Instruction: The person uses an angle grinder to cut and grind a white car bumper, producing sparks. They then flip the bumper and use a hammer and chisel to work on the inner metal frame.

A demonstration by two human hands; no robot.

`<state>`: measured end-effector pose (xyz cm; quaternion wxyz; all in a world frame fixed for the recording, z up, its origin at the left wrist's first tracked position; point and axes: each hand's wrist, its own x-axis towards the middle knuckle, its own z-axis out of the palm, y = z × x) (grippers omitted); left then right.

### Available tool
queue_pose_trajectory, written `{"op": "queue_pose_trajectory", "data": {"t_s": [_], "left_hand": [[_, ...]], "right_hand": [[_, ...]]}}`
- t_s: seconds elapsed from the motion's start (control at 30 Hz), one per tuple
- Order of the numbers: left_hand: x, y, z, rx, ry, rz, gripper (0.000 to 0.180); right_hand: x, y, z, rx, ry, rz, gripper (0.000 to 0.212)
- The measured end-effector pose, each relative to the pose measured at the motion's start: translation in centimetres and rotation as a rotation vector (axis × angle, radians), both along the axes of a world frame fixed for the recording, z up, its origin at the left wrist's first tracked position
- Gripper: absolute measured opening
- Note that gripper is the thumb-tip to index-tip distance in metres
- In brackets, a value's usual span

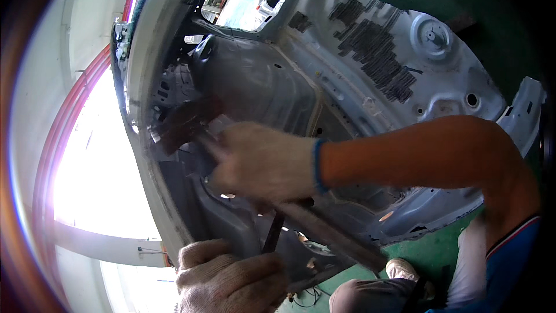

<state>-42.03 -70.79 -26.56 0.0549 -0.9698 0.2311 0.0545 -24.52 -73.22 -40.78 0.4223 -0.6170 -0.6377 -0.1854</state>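
Note:
My right hand (260, 162), in a white knit glove with a blue cuff, grips a hammer and is smeared by motion. The dark hammer head (184, 124) is above and left of the fist, over the panel's left side. Its thick handle (336, 236) runs out behind the fist toward the lower right. Lower down, my left hand (231, 281), also gloved, is closed around a narrow dark metal bar (273, 232). The bar's upper end sits near the hammer handle, and the hand covers its lower part. Both hands are over a grey vehicle body shell (260, 90).
The shell's pale edge (165, 208) curves down the left. Ribbed dark patches (370, 43) mark its floor panel, near a round raised mount (430, 36). Green floor (399, 249) shows around it, with my shoe (402, 269) below. A cable (310, 298) lies near the bottom.

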Motion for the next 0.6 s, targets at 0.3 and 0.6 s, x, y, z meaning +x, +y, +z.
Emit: {"op": "queue_pose_trajectory", "data": {"t_s": [0.3, 0.6], "left_hand": [[-1.0, 0.3, -2.1, -0.05, -0.193, 0.075, 0.024], [-0.2, -0.2, -3.1, 0.1, -0.318, 0.04, 0.019]], "right_hand": [[-0.9, -5.2, -2.4, -0.405, 1.31, 0.524, 0.03], [0.9, -9.7, -11.1, -0.33, 1.593, 0.106, 0.042]]}}
